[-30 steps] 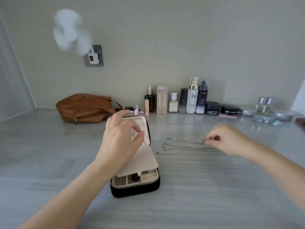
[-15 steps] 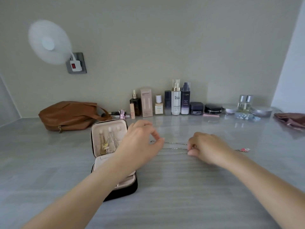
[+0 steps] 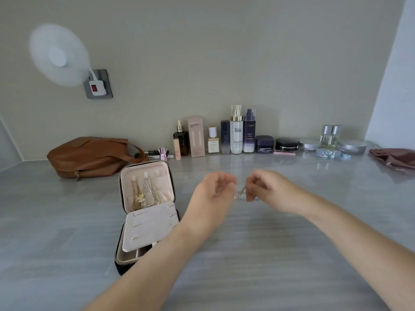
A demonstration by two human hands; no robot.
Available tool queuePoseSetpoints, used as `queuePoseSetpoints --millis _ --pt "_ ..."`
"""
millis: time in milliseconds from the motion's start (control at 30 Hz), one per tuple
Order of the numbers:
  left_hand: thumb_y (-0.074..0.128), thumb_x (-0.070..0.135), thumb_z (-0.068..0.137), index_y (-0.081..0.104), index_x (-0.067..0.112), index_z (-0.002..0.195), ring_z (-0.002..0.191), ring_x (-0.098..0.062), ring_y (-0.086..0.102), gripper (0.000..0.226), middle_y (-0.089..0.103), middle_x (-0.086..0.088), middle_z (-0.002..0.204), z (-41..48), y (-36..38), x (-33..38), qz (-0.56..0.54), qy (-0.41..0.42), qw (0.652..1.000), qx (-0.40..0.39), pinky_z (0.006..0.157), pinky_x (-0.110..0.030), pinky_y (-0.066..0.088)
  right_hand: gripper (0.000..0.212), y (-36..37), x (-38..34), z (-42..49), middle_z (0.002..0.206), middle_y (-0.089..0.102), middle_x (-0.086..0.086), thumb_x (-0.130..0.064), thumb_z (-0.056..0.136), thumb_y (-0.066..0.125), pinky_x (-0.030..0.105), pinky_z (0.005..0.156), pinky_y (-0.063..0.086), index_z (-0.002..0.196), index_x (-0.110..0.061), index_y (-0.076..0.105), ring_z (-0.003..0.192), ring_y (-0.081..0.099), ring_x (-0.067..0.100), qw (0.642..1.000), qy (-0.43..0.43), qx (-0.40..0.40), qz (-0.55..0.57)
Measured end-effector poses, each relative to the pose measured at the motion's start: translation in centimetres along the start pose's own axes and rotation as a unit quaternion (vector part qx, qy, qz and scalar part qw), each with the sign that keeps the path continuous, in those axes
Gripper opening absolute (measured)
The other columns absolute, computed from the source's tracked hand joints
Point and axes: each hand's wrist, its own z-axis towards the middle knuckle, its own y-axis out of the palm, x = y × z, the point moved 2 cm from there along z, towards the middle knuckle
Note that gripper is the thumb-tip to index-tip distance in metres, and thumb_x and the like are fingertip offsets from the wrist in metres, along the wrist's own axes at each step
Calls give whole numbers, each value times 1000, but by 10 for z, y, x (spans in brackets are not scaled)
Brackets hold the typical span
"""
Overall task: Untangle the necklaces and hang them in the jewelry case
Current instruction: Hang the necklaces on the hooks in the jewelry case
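A thin silver necklace chain (image 3: 239,194) is pinched between my left hand (image 3: 213,194) and my right hand (image 3: 269,191), held just above the grey table (image 3: 280,254). Both hands are closed on it, close together, right of the jewelry case (image 3: 146,212). The case stands open, black outside and pale pink inside. Its upright lid (image 3: 147,185) holds two necklaces (image 3: 146,194) hanging from the hooks, one gold and one silver. A pink flap lies over the lower tray. Whether other chains lie under my hands is hidden.
A brown leather bag (image 3: 89,156) lies at the back left. A row of cosmetic bottles and jars (image 3: 235,135) lines the wall. A dusky pink pouch (image 3: 395,158) sits at the far right. A small white fan (image 3: 58,55) spins at a wall socket.
My left hand left the case lid and moved right to the chains. Both hands have come together and lifted a chain off the table. The view shifted right.
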Motion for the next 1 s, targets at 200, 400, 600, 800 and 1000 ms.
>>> queuePoseSetpoints --millis 200,400,600,800,1000 --pt "36 31 96 60 21 93 104 -15 56 26 65 0 102 2 3 -3 -187 -79 979 -1 96 -33 40 19 1 -32 0 65 69 -7 -1 89 52 21 65 45 90 -20 54 60 61 4 973 -52 9 227" --pt "20 28 97 61 6 101 88 -26 66 46 68 -14 93 0 1 6 -295 -95 948 -65 92 -37 48 22 -5 -47 -5 74 74 -5 1 86 52 16 60 47 91 -19 59 71 65 5 932 -72 58 351" --pt "25 21 94 65 3 88 65 -20 65 44 66 -5 65 -5 -7 4 -224 -123 955 -151 69 -18 51 21 -18 -43 -4 75 74 -6 0 86 52 19 58 37 89 -21 58 68 63 3 888 -49 132 438" --pt "42 12 93 66 6 81 53 -13 56 28 58 1 56 -1 -23 6 -232 -92 960 -130 64 -20 49 21 -27 -31 -8 74 74 -7 -2 85 53 22 61 36 88 -22 60 68 64 1 875 -12 166 455" --pt "44 10 92 64 7 77 44 -10 48 26 53 3 53 8 -48 9 -245 -67 964 -80 67 -30 44 13 -18 -29 -10 73 73 -4 -11 84 59 25 61 37 79 -21 65 73 60 11 928 25 137 345"
